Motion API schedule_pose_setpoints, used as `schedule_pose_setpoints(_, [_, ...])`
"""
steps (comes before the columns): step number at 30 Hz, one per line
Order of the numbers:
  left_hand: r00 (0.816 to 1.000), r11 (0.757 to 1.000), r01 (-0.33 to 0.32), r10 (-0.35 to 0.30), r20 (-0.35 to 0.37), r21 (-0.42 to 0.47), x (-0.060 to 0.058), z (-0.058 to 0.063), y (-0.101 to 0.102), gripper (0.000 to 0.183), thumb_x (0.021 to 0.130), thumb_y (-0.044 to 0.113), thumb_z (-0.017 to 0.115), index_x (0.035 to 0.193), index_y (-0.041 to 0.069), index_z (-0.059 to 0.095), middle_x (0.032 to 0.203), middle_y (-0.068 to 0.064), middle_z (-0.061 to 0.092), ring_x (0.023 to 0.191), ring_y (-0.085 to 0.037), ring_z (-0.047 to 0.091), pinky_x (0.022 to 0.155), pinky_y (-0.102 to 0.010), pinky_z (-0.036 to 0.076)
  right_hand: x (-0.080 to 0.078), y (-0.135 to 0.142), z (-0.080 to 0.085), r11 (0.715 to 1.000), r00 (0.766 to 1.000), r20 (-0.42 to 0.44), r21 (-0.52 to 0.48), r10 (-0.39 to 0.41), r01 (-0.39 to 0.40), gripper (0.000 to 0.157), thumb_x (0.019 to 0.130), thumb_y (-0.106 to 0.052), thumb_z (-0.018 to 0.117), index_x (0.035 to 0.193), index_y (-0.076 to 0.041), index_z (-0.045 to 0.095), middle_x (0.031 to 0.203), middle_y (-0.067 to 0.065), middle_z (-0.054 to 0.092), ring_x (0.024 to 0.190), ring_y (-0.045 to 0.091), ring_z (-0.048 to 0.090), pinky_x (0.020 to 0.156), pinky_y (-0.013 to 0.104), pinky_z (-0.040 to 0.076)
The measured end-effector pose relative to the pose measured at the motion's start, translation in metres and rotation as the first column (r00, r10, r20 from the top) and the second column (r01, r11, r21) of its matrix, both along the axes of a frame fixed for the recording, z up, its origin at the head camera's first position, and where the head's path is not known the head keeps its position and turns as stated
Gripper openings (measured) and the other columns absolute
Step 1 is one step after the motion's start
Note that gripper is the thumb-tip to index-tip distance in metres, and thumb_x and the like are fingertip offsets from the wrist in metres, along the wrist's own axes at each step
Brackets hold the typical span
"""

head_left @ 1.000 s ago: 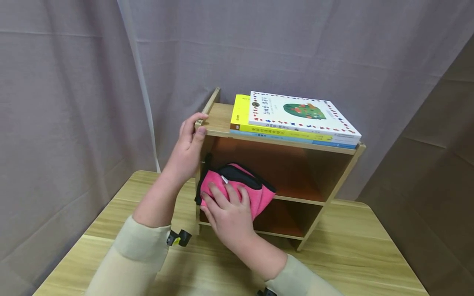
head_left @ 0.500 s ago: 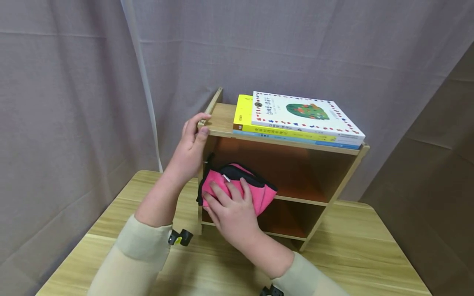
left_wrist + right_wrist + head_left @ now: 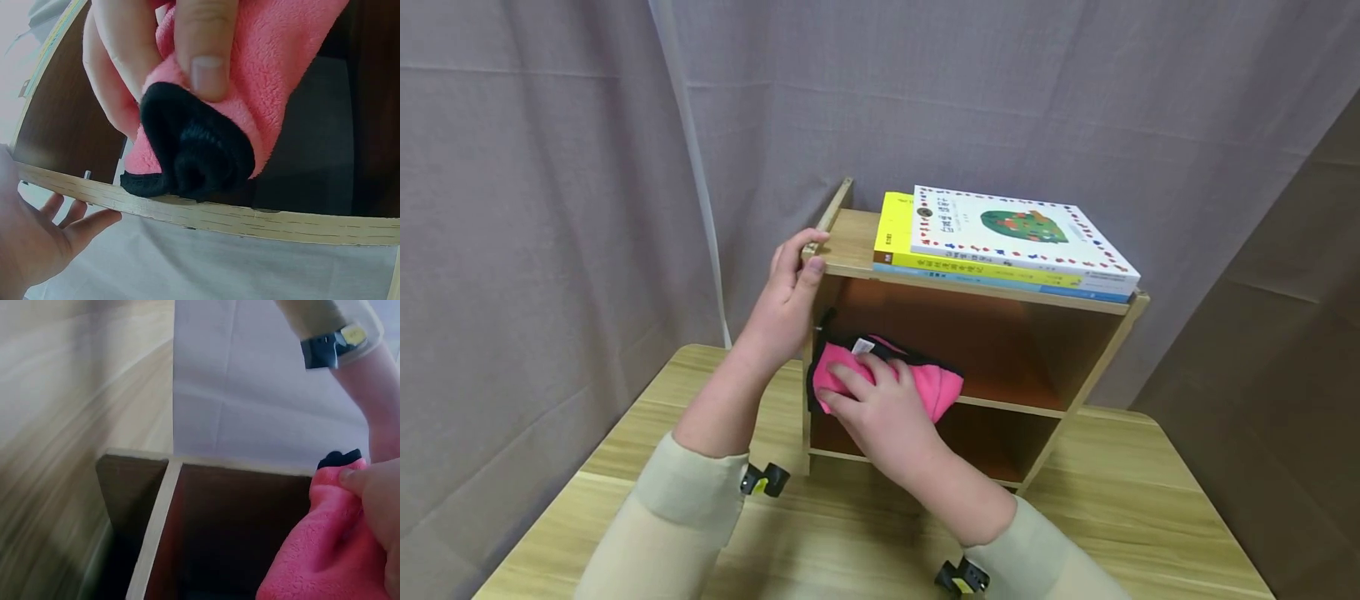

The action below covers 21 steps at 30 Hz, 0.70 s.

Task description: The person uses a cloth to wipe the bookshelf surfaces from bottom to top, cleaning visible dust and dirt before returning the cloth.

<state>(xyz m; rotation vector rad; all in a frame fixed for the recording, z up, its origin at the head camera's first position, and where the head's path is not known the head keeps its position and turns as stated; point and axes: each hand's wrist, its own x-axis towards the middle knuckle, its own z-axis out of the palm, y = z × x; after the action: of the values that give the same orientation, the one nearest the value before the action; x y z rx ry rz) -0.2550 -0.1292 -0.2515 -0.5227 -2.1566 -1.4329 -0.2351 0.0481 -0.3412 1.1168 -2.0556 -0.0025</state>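
Observation:
My right hand point(image 3: 891, 417) grips a pink fleecy cloth point(image 3: 936, 386) with black edging and a white tag point(image 3: 862, 346), at the front left of a small wooden shelf point(image 3: 850, 237). In the left wrist view the thumb presses a folded bunch of the cloth point(image 3: 275, 69) against the fingers. The cloth's black edge point(image 3: 187, 134) overlaps the left side panel there. My left hand point(image 3: 781, 312) holds the shelf's top left corner, thumb at the front and fingers over the panel. In the right wrist view the cloth point(image 3: 319, 550) hangs below the thumb.
Several books, a white one point(image 3: 1022, 229) uppermost over a yellow one point(image 3: 892, 225), lie stacked on the shelf's top. Two compartments open below, split by a middle board point(image 3: 1011, 407). The shelf stands on a wooden table point(image 3: 1120, 500); grey curtains point(image 3: 1000, 83) hang behind.
My right hand has moved slightly up and right, its fingers curling further into the cloth, which is now more bunched with its tag lying flatter in view. The left hand stays on the corner.

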Motion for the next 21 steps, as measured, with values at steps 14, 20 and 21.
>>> schedule_pose_setpoints(14, [1.000,1.000,-0.005,0.006,0.015,-0.021,0.005,0.003,0.000,0.037,0.098,0.046,0.032,0.133,0.036,0.035,0.136,-0.003,0.027,0.120,-0.022,0.037,0.098,-0.048,0.034,-0.014,0.005,-0.003,0.987,0.986,-0.117,-0.087,0.121,-0.132,0.030,0.076,-0.030,0.075,0.106,-0.026,0.069,0.110,-0.004,0.065,0.106,0.025,0.054,0.074,0.041,0.047])
schedule_pose_setpoints(20, [1.000,1.000,-0.012,0.013,0.017,-0.028,0.002,0.001,-0.001,0.036,0.099,0.042,0.031,0.134,0.032,0.035,0.137,-0.004,0.027,0.120,-0.023,0.037,0.098,-0.047,0.034,-0.016,0.004,-0.001,0.965,0.976,-0.101,-0.156,0.195,-0.209,0.030,0.075,-0.025,0.077,0.103,-0.020,0.070,0.107,-0.001,0.065,0.103,0.024,0.056,0.074,0.038,0.047])
schedule_pose_setpoints(21, [1.000,1.000,-0.010,0.010,0.018,-0.025,0.003,0.002,-0.001,0.036,0.100,0.039,0.031,0.134,0.030,0.035,0.137,-0.005,0.027,0.120,-0.024,0.037,0.098,-0.047,0.034,-0.016,0.004,-0.001,0.961,0.974,-0.095,-0.170,0.205,-0.219,0.030,0.075,-0.024,0.077,0.103,-0.020,0.070,0.107,-0.001,0.064,0.103,0.023,0.056,0.075,0.038,0.047])
